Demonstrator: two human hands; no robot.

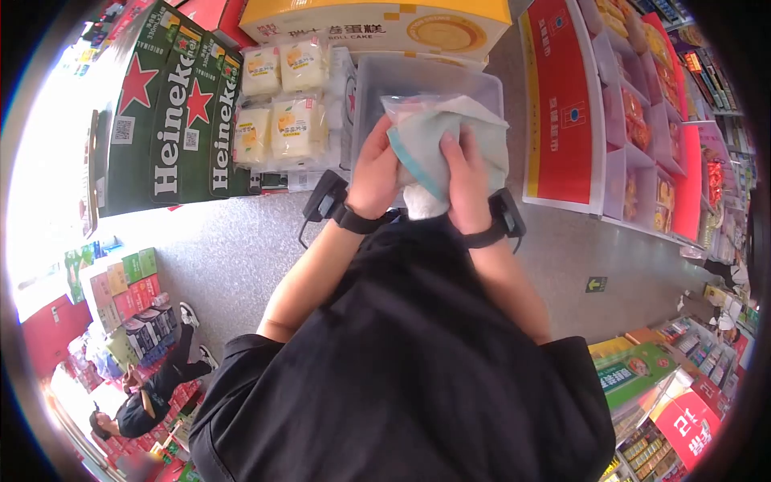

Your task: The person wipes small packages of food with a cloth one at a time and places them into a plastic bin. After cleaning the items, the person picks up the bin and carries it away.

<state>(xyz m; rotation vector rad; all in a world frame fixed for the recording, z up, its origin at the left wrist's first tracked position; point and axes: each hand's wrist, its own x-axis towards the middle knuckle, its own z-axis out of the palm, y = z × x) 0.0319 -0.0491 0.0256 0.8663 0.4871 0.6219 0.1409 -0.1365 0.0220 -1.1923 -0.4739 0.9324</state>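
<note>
A pale grey-green cloth (426,136) with a teal edge is spread between my hands, over the near part of a grey plastic bin (369,80). The edge of a clear plastic packet (397,103) shows from under the cloth; the cloth hides what it contains. My left hand (375,170) is closed at the left side of the packet and cloth, its fingertips partly covered. With thumb and fingers bent on top, my right hand (467,170) grips the cloth. Something white (423,202) shows below the cloth, between my wrists; its kind cannot be made out.
Wrapped cakes (297,128) are stacked left of the bin, beside green Heineken cartons (173,112). A yellow roll cake carton (377,32) lies behind. At right stands a red-fronted snack display (562,104). Another person (148,402) is at lower left, near stacked boxes (124,281).
</note>
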